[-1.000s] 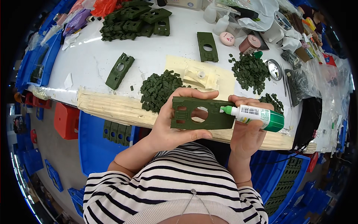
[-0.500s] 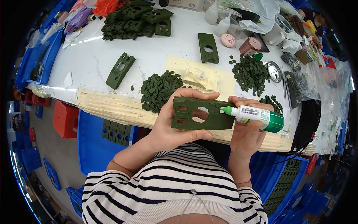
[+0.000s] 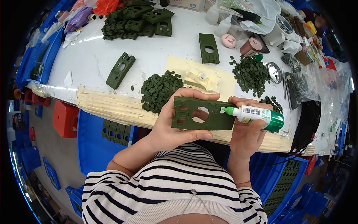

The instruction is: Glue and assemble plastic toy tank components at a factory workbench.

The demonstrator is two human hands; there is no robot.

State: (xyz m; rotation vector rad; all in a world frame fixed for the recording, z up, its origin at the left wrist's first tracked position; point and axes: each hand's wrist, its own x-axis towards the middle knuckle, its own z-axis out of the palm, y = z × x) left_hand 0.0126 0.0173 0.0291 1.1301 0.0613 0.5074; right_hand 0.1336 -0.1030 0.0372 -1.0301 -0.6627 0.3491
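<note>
A white-and-green plastic squeeze bottle [image 3: 262, 116] held over a dark green, rectangular plastic panel [image 3: 218, 120]

From where I stand, a person in a black-and-white striped top [image 3: 186, 175] is at a white worktop [image 3: 87, 52]. The panel is held up in front of the worktop's near edge, lying lengthwise from left to right, its round hole near the middle. The left hand [image 3: 164, 121] grasps its left end, fingers along the far edge and thumb along the near one. The right hand [image 3: 243, 136] has its fingers wrapped around the bottle, whose bright green pointed nozzle [image 3: 230, 111] aims left, over the panel to the right of the hole. A pale speck shows at the tip; I cannot tell whether it is liquid, or whether the tip touches.

The step in hand looks like dabbing glue onto the panel. The next move seems to call for a light, controlled squeeze with the panel kept steady, then for freeing some fingers to pick up a small part.

Just beyond the left hand is a heap of small, flat, dark green pieces [image 3: 160, 91]; a second heap of similar pieces [image 3: 250, 74] is farther off, to the right. Between them, a cream-coloured block with a round ring [image 3: 202, 77] sits on a pale yellow sheet [image 3: 179, 64].
</note>
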